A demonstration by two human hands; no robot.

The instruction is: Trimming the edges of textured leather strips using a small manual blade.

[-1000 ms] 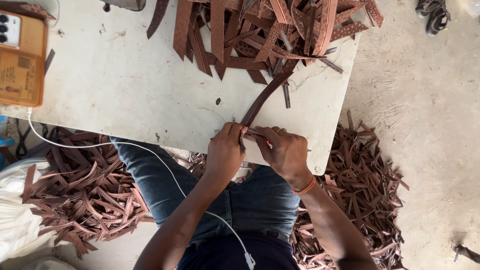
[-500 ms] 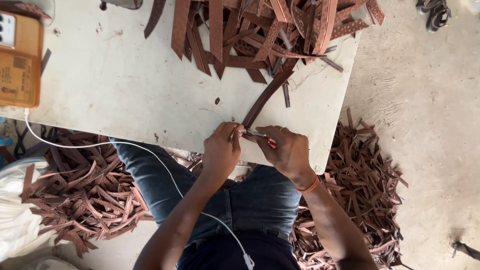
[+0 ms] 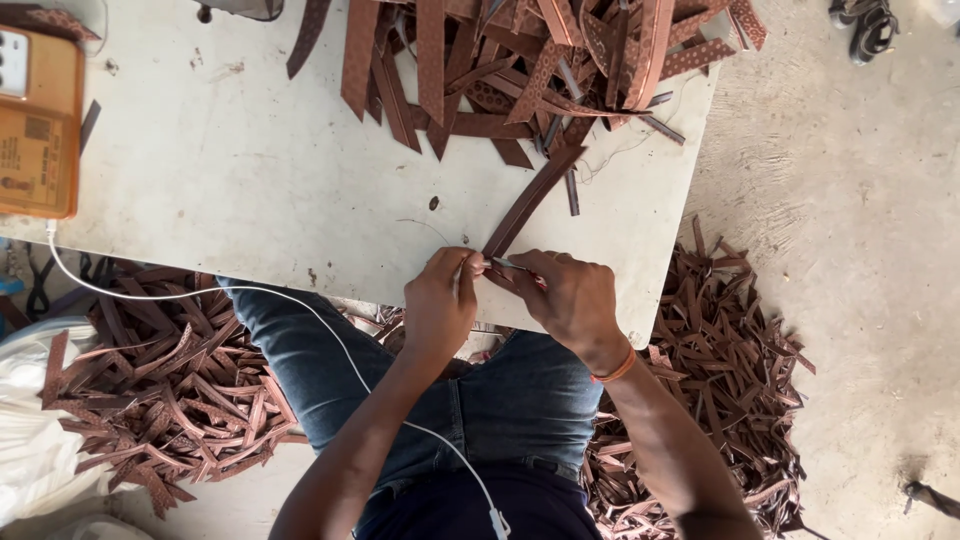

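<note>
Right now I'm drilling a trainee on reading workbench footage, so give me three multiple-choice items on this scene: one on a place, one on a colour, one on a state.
1. Where does the strip that both hands hold lie?
A. On the table, at its near edge
B. On the floor
C. In a white bag

2. What colour is the band on the right wrist?
A. Blue
B. Orange
C. White

3. How do the hands stand?
A. Far apart, both idle
B. Close together, pinching the strip's near end
C. Both under the table

Answers:
1 A: the strip runs across the table from the pile to the hands.
2 B: the band shows orange.
3 B: the left hand and right hand meet at the strip's end.
</note>
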